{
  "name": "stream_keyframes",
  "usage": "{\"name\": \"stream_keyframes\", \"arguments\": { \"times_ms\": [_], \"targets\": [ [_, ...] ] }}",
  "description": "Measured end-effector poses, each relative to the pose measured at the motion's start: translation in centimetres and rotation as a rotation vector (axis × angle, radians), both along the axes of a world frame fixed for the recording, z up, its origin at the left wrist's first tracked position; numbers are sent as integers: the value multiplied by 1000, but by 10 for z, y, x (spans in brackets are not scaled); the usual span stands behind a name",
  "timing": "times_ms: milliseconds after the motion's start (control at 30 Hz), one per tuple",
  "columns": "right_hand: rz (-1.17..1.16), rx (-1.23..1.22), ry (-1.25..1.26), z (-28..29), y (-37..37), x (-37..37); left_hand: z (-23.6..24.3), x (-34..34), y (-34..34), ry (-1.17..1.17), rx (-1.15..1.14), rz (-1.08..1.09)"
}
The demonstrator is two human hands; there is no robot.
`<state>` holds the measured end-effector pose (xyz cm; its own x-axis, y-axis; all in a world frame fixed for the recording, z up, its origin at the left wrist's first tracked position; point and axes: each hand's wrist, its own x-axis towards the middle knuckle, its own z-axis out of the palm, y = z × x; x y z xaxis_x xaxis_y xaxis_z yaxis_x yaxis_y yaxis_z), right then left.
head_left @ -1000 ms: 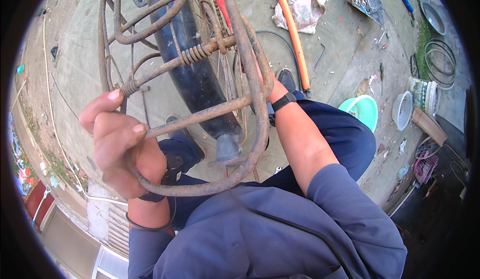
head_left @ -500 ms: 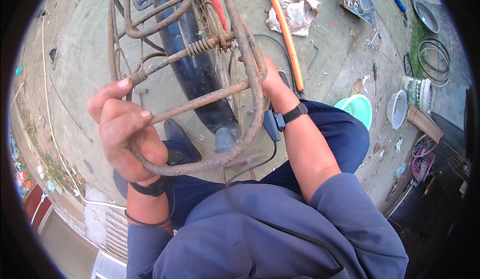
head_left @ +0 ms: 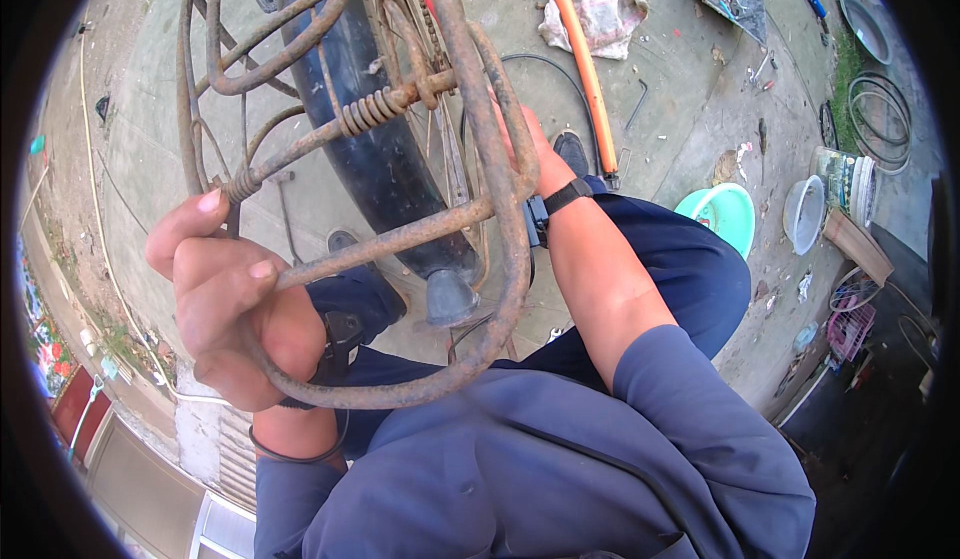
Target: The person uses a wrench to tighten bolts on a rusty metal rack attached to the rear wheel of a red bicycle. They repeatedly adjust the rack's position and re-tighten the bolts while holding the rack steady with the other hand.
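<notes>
Left hand (head_left: 225,304) is clamping on the near-left corner of the rusty bike rack (head_left: 400,237); rack is spanning across to the right hand (head_left: 545,154). Rack tubing is partly hiding that one, can't tell if it's gripping. Black mudguard (head_left: 395,179) is running below, between both hands, rack bars crossing in front. Beyond the right hand, orange handle (head_left: 582,64) is lying beside a crumpled cloth (head_left: 605,19); green basin (head_left: 738,214) is sitting farther right.

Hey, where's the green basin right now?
In the head view, the green basin sits at right, just beyond the right knee and left of the pale grey basin.
</notes>
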<state>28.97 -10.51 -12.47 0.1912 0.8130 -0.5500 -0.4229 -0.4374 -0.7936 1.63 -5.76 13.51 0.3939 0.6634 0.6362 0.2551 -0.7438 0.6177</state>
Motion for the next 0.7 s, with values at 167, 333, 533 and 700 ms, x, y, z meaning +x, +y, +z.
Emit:
{"name": "stream_keyframes", "arguments": {
  "times_ms": [167,333,533,700],
  "targets": [
    [28,88,-43,5,-1,-1,2,-2,0,27,-39,-7],
    [-5,43,-119,11,9,-10,1,-3,-1,13,-63,1],
    [-9,-13,-197,18,12,-14,1,-1,0,14,-35,11],
    [-55,148,-314,10,11,-15,1,2,0,52,27,24]
  ]
}}
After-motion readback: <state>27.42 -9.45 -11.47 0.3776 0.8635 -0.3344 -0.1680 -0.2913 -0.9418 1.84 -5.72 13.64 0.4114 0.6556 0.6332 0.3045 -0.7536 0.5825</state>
